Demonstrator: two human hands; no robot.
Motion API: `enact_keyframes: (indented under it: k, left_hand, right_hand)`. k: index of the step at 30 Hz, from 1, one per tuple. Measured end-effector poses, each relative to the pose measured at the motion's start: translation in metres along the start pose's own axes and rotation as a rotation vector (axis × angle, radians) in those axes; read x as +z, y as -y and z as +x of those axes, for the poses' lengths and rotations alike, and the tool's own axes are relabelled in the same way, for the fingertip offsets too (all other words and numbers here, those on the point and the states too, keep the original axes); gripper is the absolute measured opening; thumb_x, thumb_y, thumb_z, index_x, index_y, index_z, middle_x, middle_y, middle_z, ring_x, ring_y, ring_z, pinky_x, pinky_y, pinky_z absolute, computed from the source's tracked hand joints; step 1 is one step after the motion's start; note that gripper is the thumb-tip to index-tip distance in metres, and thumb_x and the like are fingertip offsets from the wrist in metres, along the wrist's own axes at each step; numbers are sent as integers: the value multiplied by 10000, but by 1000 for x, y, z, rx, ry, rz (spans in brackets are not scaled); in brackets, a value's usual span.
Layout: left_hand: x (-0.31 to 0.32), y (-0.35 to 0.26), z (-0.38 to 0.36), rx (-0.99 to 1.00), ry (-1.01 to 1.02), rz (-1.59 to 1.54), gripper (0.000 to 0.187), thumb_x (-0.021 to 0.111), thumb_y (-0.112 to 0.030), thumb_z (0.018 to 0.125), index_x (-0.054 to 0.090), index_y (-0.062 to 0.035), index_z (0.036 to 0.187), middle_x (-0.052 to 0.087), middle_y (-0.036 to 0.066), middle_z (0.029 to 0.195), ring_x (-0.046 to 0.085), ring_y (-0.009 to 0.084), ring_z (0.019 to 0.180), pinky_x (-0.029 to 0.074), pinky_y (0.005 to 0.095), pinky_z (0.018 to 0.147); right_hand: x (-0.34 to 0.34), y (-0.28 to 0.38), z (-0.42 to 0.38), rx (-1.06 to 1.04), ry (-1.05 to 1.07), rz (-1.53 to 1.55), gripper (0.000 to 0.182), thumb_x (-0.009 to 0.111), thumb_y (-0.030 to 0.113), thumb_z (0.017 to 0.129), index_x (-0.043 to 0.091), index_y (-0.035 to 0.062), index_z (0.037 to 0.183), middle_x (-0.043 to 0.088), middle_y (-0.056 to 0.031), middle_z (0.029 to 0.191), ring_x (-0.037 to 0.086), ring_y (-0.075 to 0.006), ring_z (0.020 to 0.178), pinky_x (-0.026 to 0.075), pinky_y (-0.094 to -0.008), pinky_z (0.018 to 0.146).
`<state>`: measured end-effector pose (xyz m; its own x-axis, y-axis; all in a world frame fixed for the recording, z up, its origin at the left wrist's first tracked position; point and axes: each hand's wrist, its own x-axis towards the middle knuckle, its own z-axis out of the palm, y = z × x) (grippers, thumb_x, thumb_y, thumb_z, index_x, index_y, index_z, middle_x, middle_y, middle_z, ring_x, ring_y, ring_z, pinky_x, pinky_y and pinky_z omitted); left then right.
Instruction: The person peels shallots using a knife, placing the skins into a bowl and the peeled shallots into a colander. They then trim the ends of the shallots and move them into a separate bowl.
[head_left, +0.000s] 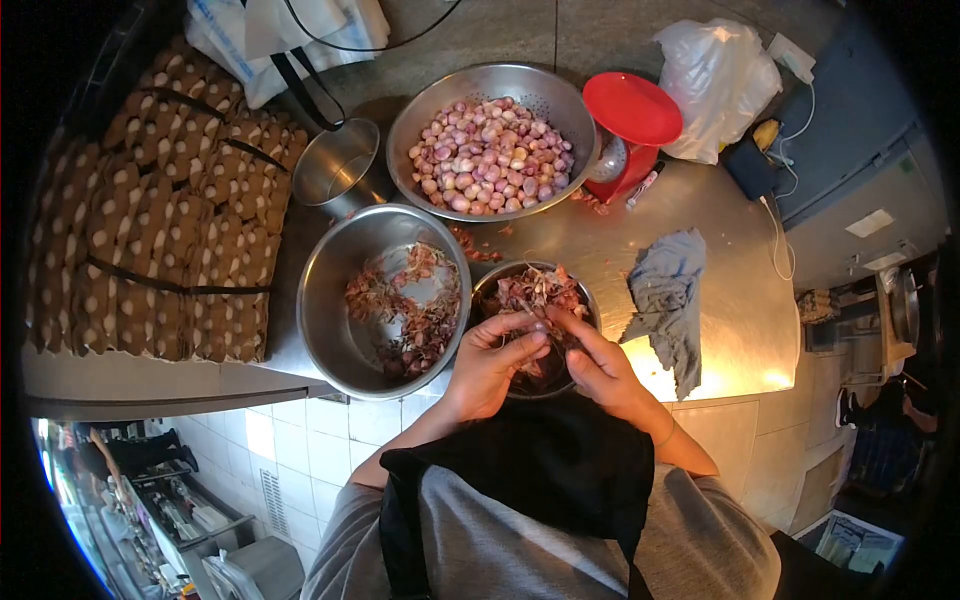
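My left hand (500, 360) and my right hand (605, 368) meet above a small metal bowl (590, 290) full of reddish, papery shallot skins (540, 288). Thumbs and fingertips are pinched together around a small shallot (546, 326) with dry, stringy ends, mostly hidden by the fingers. Left of my hands is a larger steel bowl (312, 300) with unpeeled shallots and loose skins (420, 325) scattered on its bottom. Behind it, a wide steel colander (575, 110) holds a heap of peeled pink-purple shallots (490, 155).
Stacked egg trays (150, 220) stand at the left, beside a metal pot (338, 165). A red scale (632, 110) and a white plastic bag (715, 85) are at the back right. A grey cloth (668, 300) lies on the steel table (745, 310). Another person (135, 452) is at far left.
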<state>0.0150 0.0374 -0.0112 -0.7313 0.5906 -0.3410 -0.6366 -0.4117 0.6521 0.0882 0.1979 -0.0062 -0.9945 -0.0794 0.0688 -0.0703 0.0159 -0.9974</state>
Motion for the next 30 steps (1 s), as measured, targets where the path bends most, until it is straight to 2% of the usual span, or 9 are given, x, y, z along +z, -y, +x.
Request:
enact_keyframes:
  k: [8,11,17,20,23,24,27,28,30]
  left_hand:
    - [-2,1,1,97,10,142,222,577,14,773,567,-24,992,601,74,906,579,147,819,484,260,735]
    - [1,2,2,165,8,196,201,596,28,756,562,-17,949,582,60,892,568,127,807,485,251,728]
    - [13,-7,-1,165,-25,195,234,599,40,751,505,-25,955,558,62,859,565,128,795,496,255,719]
    - [16,-10,-3,142,-22,172,239,592,45,754,489,-28,957,558,69,856,570,135,803,501,265,722]
    - [16,-10,-3,153,-5,175,220,591,46,754,500,-26,941,566,69,854,575,138,802,500,263,721]
    - [15,-10,-2,161,2,179,211,592,45,754,508,-25,934,569,67,853,576,138,801,498,261,720]
    - [6,-5,0,136,-1,182,160,597,41,753,539,-19,890,579,65,859,579,135,793,490,248,719]
    - [7,-5,0,140,-10,181,148,599,38,753,548,-19,880,581,64,862,578,133,793,489,244,714]
    - [11,-6,0,147,-29,179,125,604,32,752,564,-17,859,584,64,869,578,130,791,486,237,703]
  right_hand:
    - [-1,5,-2,39,-10,-324,379,465,232,866,406,100,1216,530,-144,1100,570,-320,913,439,-293,749]
    - [-1,-2,-2,-37,-46,-281,358,450,214,877,413,71,1204,558,-121,1073,588,-297,879,440,-302,734]
    - [-2,-8,-5,181,-4,390,336,411,170,904,394,27,1207,493,2,737,428,-50,575,343,-187,504]
    - [-2,-11,-2,147,-61,390,350,414,181,904,379,36,1221,398,34,677,321,-13,531,258,-145,481]
    - [-5,-8,-1,150,-79,390,361,419,182,903,379,34,1229,434,24,731,314,-12,531,258,-144,484]
    - [-6,-7,-3,191,-79,319,380,425,174,898,371,24,1243,527,-35,883,473,-63,629,374,-175,567]
    - [-2,-11,-1,-106,-50,-116,407,445,167,886,360,19,1256,522,-98,1117,560,-172,893,424,-245,753]
    - [-2,-1,-2,-76,-16,-137,417,459,164,876,362,13,1252,474,-117,1217,477,-228,1092,359,-271,886]
    - [2,-2,-2,-92,-46,-212,412,463,162,872,372,12,1245,491,-112,1198,495,-224,1070,370,-267,872]
